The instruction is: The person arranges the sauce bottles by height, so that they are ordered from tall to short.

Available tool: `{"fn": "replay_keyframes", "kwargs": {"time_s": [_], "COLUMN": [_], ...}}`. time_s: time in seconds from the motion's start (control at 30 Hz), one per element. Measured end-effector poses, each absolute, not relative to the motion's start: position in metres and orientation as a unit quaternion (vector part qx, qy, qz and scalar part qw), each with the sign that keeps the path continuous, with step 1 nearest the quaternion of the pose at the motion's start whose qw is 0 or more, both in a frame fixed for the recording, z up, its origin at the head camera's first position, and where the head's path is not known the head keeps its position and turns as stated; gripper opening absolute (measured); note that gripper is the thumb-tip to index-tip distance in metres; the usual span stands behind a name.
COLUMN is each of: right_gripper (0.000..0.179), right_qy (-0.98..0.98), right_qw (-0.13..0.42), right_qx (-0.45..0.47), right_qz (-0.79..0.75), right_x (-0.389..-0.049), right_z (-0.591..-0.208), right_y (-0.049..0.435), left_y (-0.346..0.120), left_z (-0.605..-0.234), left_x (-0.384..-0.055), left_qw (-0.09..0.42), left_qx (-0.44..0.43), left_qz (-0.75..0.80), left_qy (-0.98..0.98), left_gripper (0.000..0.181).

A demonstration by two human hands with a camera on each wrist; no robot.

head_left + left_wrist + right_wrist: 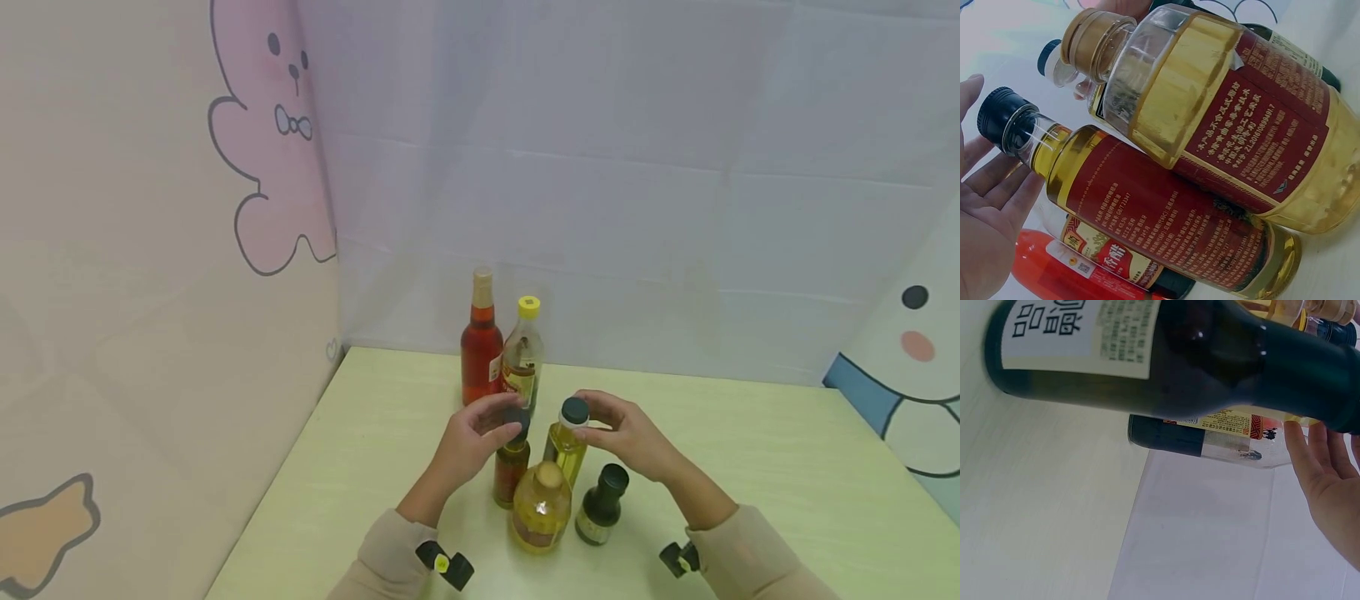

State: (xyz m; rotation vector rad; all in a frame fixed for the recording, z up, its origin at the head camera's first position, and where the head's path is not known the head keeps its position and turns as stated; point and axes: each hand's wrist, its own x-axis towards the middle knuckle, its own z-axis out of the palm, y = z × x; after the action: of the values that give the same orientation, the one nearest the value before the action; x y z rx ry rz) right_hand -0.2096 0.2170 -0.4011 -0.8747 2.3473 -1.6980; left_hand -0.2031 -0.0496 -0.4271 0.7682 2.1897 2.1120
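Note:
My left hand (474,437) is around the top of a slim oil bottle (1166,212) with a dark cap. In the left wrist view its fingers pass behind the neck, and the thumb stands apart from the cap. At the neck of another oil bottle (566,450), with a dark cap and white collar, my right hand (626,433) has its thumb in front and fingers behind. A round yellow bottle (542,512) with a tan stopper stands in front of both. Near the right wrist is a small dark green bottle (602,506), which hides part of this hand's work in the right wrist view.
Behind the hands stand a tall red bottle (482,354) and a clear bottle with a yellow cap (525,354). The bottles cluster mid-table on a pale yellow table (750,467). A hanging cloth (600,208) backs it, with a printed wall (150,292) at left.

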Motion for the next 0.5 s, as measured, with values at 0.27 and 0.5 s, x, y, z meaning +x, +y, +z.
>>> {"fn": "replay_keyframes", "kwargs": {"time_s": [0.27,0.5], "right_gripper": [0.042,0.042], "right_qy": [0.775,0.776], "right_qw": [0.059,0.061], "right_qx": [-0.289,-0.289], "right_qz": [-0.558,-0.557], "right_x": [-0.2098,-0.2086], "right_z": [-0.4011,-0.4004], "right_y": [0.2175,0.2174], "left_y": [-0.0505,-0.0486], "left_z": [-0.4318,-0.4349], "left_x": [-0.1990,-0.1956], "left_qw": [0.007,0.004], "left_qx": [0.232,0.219], "left_qz": [0.663,0.666], "left_qy": [0.712,0.713], "left_gripper": [0.042,0.042]}}
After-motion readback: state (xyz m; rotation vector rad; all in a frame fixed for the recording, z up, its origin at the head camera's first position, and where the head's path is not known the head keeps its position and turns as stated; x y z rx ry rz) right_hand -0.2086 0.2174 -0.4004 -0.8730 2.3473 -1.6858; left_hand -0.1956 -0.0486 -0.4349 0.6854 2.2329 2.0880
